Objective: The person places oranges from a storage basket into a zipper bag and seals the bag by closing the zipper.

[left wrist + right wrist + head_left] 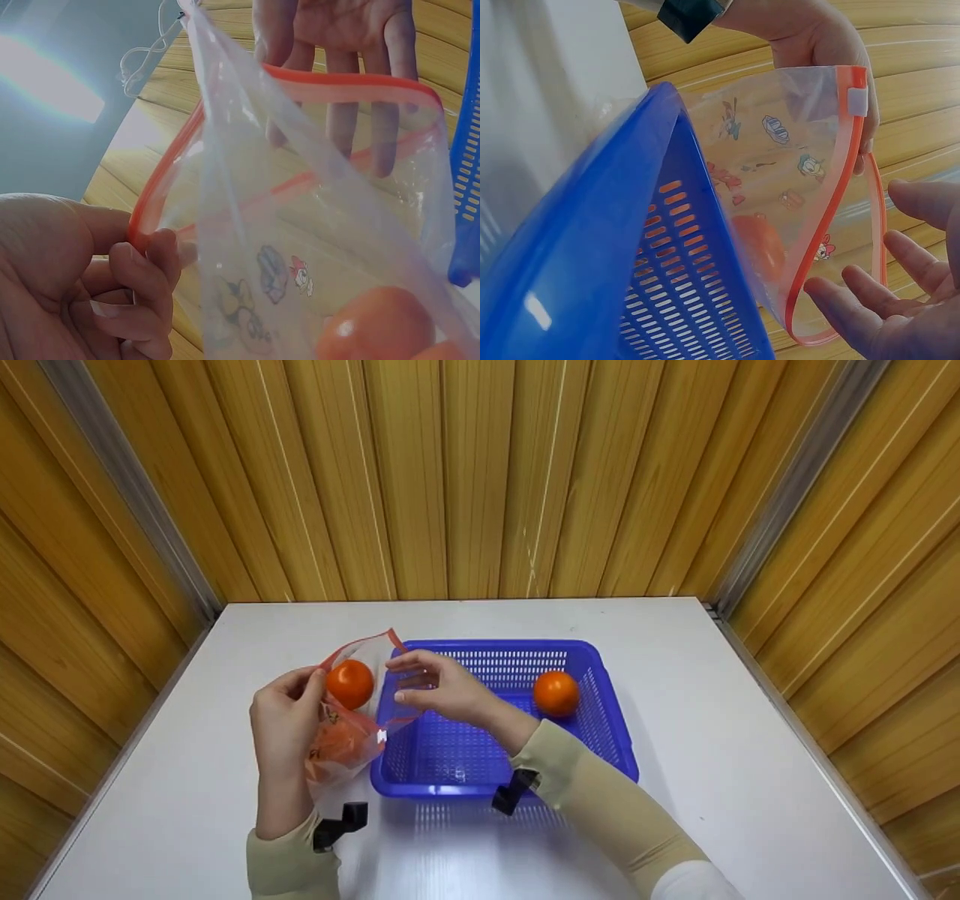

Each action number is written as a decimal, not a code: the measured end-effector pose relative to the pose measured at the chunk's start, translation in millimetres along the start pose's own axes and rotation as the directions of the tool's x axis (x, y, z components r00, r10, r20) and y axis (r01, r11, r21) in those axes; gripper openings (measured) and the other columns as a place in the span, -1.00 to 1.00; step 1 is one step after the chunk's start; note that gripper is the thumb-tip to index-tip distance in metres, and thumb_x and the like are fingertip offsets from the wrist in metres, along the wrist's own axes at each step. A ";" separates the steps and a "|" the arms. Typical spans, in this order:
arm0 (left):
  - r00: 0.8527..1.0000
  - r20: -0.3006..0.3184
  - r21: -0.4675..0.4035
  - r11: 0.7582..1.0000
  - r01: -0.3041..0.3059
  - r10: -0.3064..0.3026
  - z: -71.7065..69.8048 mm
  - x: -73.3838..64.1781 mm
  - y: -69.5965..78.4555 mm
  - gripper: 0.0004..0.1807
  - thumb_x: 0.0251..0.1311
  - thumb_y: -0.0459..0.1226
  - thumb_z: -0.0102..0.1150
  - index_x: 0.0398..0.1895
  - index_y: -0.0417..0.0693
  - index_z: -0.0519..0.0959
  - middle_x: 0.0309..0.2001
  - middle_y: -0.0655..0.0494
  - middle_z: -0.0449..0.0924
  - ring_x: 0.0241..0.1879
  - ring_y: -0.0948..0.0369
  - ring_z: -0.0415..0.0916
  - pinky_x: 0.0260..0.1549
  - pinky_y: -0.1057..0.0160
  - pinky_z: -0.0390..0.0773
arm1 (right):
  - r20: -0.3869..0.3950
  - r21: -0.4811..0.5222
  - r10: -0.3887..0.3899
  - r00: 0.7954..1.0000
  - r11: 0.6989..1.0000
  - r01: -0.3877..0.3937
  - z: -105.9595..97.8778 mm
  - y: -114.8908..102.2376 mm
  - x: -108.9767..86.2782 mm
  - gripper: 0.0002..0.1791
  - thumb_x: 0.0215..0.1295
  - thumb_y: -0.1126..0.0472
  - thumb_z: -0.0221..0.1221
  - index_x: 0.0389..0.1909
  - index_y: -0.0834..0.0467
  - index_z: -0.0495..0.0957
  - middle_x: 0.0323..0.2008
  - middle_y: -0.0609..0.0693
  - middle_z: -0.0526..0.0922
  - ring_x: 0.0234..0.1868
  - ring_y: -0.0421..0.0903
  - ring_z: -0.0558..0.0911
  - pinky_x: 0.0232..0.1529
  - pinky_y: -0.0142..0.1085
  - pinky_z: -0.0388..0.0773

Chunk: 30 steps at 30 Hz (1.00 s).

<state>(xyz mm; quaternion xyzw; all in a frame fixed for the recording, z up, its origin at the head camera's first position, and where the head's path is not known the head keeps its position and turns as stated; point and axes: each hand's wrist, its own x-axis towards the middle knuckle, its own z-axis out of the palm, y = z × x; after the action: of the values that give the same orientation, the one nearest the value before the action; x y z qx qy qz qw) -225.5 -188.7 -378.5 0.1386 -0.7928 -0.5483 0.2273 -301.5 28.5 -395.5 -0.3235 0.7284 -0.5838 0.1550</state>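
In the head view, the left hand (pixel 289 720) is raised beside the basket (pixel 480 791), back of the hand outward, thumb and fingers pinching the red rim of the clear bag (pixel 375 727). The right hand (pixel 442 682) reaches across over the basket, its fingers parted and slightly bent toward the bag's mouth, grasping nothing. One orange fruit (pixel 351 684) shows in that mouth; more fruit (pixel 337 742) lies lower in the bag, blurred by plastic and print. Another fruit (pixel 556 693) sits at the basket's right side.

In the left wrist view, the left thumb and fingertips hold the rim, the other fingers curled. The right fingers hang behind the rim, partly seen through plastic; the hand's top is cut off, as is fruit at the lower edge.

In the right wrist view, the right palm is cropped at the edge, fingers spread; whether they touch the rim is unclear. The basket wall hides the bag's lower part.
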 end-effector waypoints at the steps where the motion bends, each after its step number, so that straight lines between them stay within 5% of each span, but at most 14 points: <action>1: 1.000 0.002 -0.001 1.000 0.000 0.000 -0.1 0.0 0.0 -0.73 0.41 -0.22 0.21 -0.08 -0.25 0.75 -0.51 0.13 0.54 -0.64 0.31 0.38 -0.65 0.46 0.45 | 0.001 0.002 -0.006 1.000 1.000 0.006 -0.4 0.1 0.1 -0.49 0.38 0.30 0.27 0.33 0.24 0.48 0.35 0.28 0.50 0.33 0.27 0.55 0.29 -0.13 0.59; 30: 1.000 0.002 0.003 1.000 0.000 0.000 0.2 -0.6 -0.3 -0.71 0.42 -0.20 0.21 -0.05 -0.26 0.74 -0.47 0.07 0.56 -0.62 0.30 0.39 -0.61 0.47 0.49 | -0.025 -0.022 0.004 1.000 1.000 -0.004 -20.1 -0.6 -5.9 -0.46 0.36 0.31 0.28 0.35 0.25 0.46 0.35 0.32 0.48 0.37 0.33 0.50 0.27 -0.08 0.61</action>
<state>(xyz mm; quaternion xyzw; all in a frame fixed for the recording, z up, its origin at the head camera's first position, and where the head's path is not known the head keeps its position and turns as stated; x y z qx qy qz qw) -225.1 -188.3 -379.0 0.1385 -0.7938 -0.5473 0.2261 -309.1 47.4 -390.4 -0.3163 0.7372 -0.5796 0.1434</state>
